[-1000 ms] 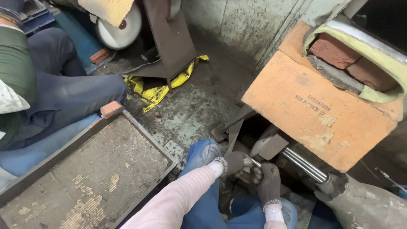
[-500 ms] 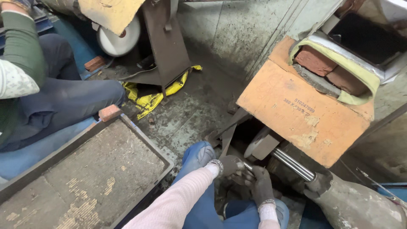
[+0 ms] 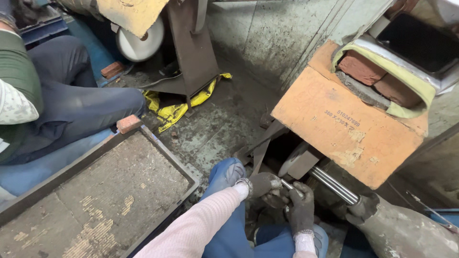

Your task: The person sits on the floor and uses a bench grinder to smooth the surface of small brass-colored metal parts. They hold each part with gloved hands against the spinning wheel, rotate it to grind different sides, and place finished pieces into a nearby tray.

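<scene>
Both of my hands wear dark grey gloves and meet low in the view, in front of a machine. My left hand (image 3: 262, 184), on a pink sleeve, grips one end of a thin shiny metal rod (image 3: 287, 185). My right hand (image 3: 301, 210) closes on the same rod from below. The rod points toward a pale wheel (image 3: 297, 161) tucked under an orange board cover (image 3: 334, 126). A polished steel shaft (image 3: 334, 185) runs to the right of my hands. My blue-trousered knees (image 3: 224, 175) are just below my hands.
A large flat grimy tray (image 3: 103, 191) lies on the left with a brick piece (image 3: 128, 123) at its corner. Another person in blue trousers (image 3: 71, 112) sits at far left. Yellow sheet (image 3: 179, 106) and a white wheel (image 3: 139, 44) lie beyond. Bricks (image 3: 368, 71) sit on the cover.
My hands stay closed on the rod at the wheel with only small shifts. The view has tilted, so the machine and floor sit slightly differently in frame.
</scene>
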